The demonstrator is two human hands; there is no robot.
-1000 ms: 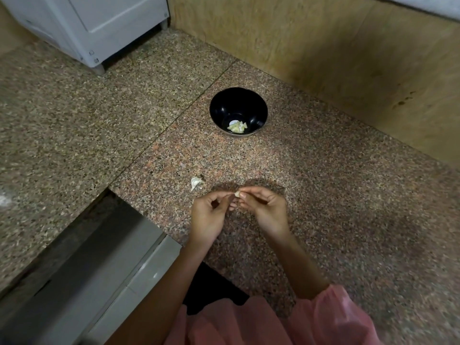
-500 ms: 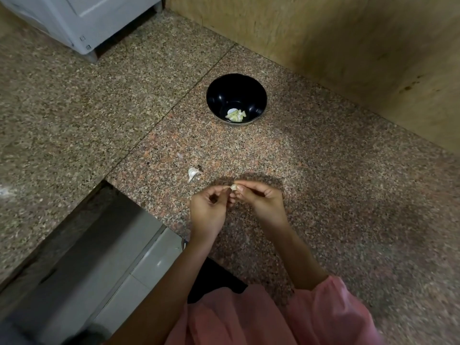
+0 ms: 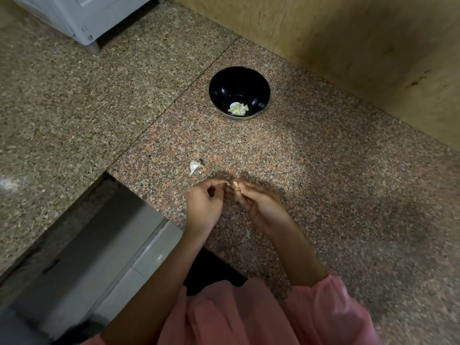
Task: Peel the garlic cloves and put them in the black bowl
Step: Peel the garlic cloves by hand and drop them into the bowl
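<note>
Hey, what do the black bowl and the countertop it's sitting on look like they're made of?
Black bowl: likely plastic or melamine, possibly glazed ceramic. Its smooth, glossy inner wall shows bright light spots. Countertop: polished granite-like stone, with dense pink, grey and black speckles, a faint sheen and a straight seam between slabs.

From the left hand (image 3: 204,205) and the right hand (image 3: 261,205), whose fingers pinch a small pale garlic clove (image 3: 235,184), open speckled granite worktop (image 3: 323,183) runs straight to the round glossy black bowl (image 3: 224,88). A crumpled white garlic skin (image 3: 195,167) lies just left of that line. The tan wooden wall panel (image 3: 348,41) closes the far right, and a white cabinet (image 3: 82,16) blocks the far left.
</note>
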